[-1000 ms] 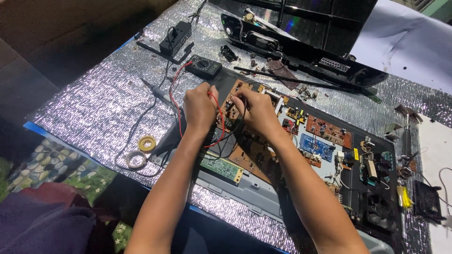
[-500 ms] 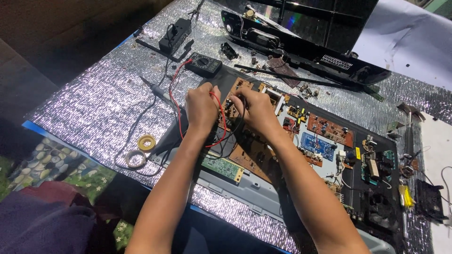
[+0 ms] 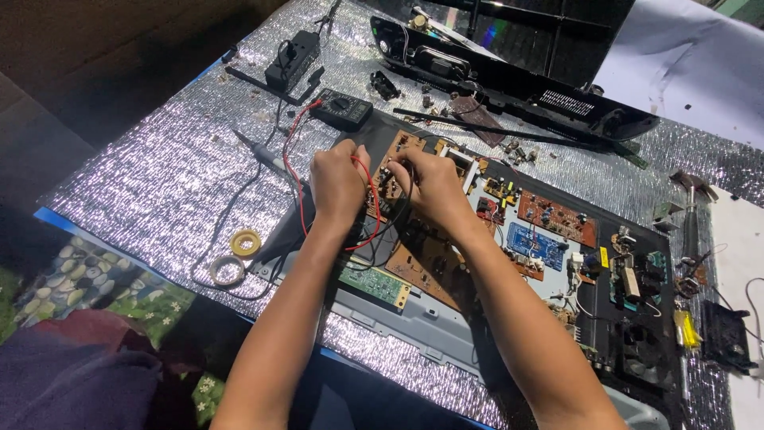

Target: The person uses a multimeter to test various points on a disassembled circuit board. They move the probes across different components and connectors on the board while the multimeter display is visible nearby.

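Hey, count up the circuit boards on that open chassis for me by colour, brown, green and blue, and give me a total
Brown boards: 2, the large one under the left hand and right hand at, and a small one
Green boards: 1
Blue boards: 1
Total: 4

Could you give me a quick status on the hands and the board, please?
Left hand closed on the red lead. Right hand pinched down on the brown circuit board. Multimeter beyond the hands. Black lead crosses the board.
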